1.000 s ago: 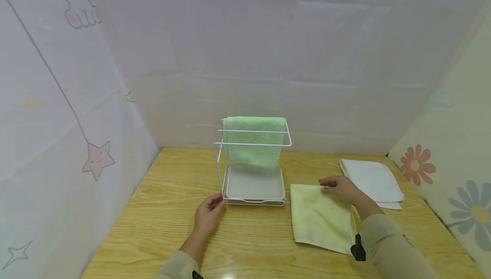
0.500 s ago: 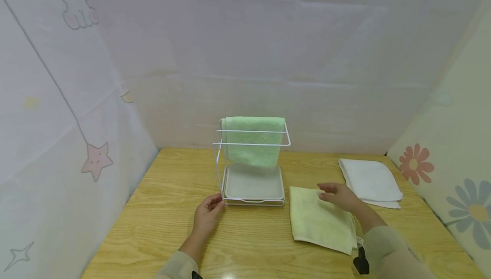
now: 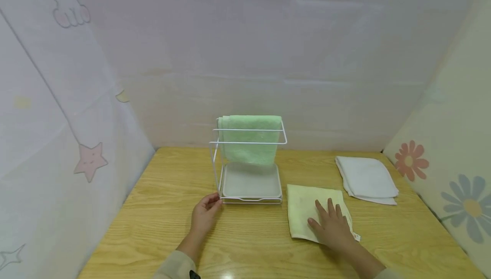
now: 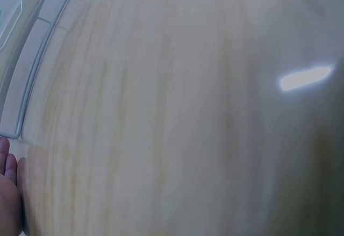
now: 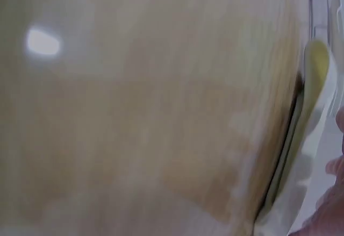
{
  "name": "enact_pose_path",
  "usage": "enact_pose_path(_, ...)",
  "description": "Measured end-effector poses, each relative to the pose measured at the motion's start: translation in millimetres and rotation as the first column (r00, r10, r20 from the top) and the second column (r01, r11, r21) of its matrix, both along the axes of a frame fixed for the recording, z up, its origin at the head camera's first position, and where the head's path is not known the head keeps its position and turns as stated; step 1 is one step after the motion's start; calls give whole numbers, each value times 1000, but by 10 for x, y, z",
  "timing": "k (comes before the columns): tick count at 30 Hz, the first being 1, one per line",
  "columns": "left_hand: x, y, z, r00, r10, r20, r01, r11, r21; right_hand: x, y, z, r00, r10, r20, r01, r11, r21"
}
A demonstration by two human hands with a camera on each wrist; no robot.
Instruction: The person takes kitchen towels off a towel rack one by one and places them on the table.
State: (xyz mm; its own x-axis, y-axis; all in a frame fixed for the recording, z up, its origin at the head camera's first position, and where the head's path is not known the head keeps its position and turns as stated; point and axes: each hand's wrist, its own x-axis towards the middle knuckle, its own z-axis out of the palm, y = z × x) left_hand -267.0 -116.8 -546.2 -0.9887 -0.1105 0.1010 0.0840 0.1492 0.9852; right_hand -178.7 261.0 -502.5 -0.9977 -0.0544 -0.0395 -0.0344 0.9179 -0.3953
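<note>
In the head view a white wire rack [image 3: 248, 143] stands on the table, its front left bottom corner held between the thumb and fingers of my left hand [image 3: 204, 216]. A folded green towel [image 3: 251, 153] hangs over its rear bar. To its right lies a folded pale yellow towel [image 3: 301, 204]. My right hand [image 3: 334, 230] rests on this towel with fingers spread. The right wrist view shows the towel's folded edge [image 5: 293, 185] slightly raised beside the fingers [image 5: 336, 166]. Only part of my left hand [image 4: 7, 195] appears in the left wrist view.
A white tray [image 3: 251, 181] sits in the rack's base. Farther right, a folded white towel [image 3: 368, 177] lies on the wooden table [image 3: 161, 211]. Printed cloth walls [image 3: 245, 57] enclose the back and both sides.
My right hand has moved from the yellow towel's upper right edge towards me and flattened on it with fingers spread. The left hand stays at the rack's corner.
</note>
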Motion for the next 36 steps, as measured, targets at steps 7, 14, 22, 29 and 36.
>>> enact_pose_path(7,10,-12,17,1000,12,8,-12,1000,-9,262,-283,-52,995,-49,92,50,999,-11)
enact_pose_path(14,52,-17,100,999,15,45,-13,999,-29,179,-262,-116,995,-53,82,51,998,25)
enact_pose_path(22,6,-13,31,999,37,29,-36,999,-18,-112,-75,-188,997,-18,70,14,998,59)
enact_pose_path(29,25,14,57,999,43,13,-43,999,-25,-364,58,-197,997,15,82,-21,997,69)
enact_pose_path(36,32,33,48,999,37,26,-37,999,-16,-591,155,-206,995,19,102,-31,993,115)
